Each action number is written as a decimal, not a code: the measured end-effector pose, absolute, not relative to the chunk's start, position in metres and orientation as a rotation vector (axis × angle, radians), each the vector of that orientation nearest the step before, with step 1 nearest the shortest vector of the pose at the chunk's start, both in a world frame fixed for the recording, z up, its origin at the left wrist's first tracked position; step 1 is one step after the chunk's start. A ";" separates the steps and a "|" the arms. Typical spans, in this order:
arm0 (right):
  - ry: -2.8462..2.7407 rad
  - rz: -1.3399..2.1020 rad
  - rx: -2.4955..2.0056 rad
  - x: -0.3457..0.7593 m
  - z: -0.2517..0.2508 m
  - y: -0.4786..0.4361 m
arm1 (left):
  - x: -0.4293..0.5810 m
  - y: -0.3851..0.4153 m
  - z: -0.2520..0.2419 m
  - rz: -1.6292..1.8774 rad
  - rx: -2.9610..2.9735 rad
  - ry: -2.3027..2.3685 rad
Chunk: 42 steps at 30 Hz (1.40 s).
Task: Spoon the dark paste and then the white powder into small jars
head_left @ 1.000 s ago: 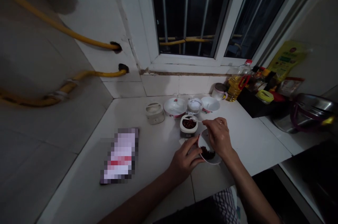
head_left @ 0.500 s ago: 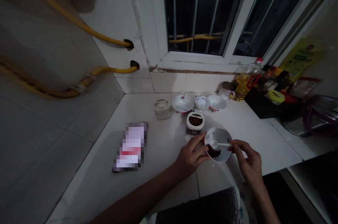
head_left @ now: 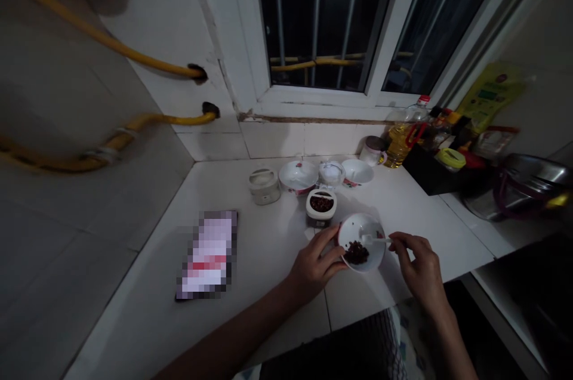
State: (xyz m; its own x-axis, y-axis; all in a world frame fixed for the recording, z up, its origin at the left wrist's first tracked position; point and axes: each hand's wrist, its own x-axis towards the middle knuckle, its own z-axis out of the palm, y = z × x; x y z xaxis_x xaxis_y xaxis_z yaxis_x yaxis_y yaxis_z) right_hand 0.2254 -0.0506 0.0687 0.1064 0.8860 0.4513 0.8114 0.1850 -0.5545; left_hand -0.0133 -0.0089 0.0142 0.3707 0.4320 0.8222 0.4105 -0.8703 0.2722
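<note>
My left hand [head_left: 316, 260] grips the left side of a small white bowl [head_left: 373, 258] with its fingers on the rim. Dark reddish-brown bits [head_left: 357, 253] lie heaped in the bowl's lower left. Between the fingertips of my right hand [head_left: 418, 260] is the handle of a white plastic spoon [head_left: 378, 240], whose head rests inside the bowl beside the heap. Just behind the bowl stands a white-rimmed jar [head_left: 321, 208] holding similar dark bits. What the spoon's head carries, if anything, is too small to make out.
Along the back stand a lidded clear container [head_left: 264, 186], a white bowl [head_left: 298, 176], a glass dish [head_left: 332, 173] and another bowl [head_left: 358, 172]. A phone [head_left: 208, 255] lies left. Right are an oil bottle [head_left: 398, 144], a black condiment box [head_left: 427, 171] and a metal pot [head_left: 483, 198].
The camera view has shifted, so everything sits a little further left. In the bowl, the dark bits look more spread, and the spoon's head has moved slightly right of them.
</note>
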 end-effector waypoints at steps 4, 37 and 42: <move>-1.793 0.073 -1.606 0.225 0.071 -0.049 | -0.013 -0.009 0.013 1.561 2.582 0.788; -1.137 0.769 -1.545 0.204 0.060 -0.051 | -0.013 -0.008 0.015 1.584 2.608 0.778; -1.097 0.833 -1.492 0.205 0.059 -0.050 | -0.012 -0.009 0.015 1.571 2.599 0.791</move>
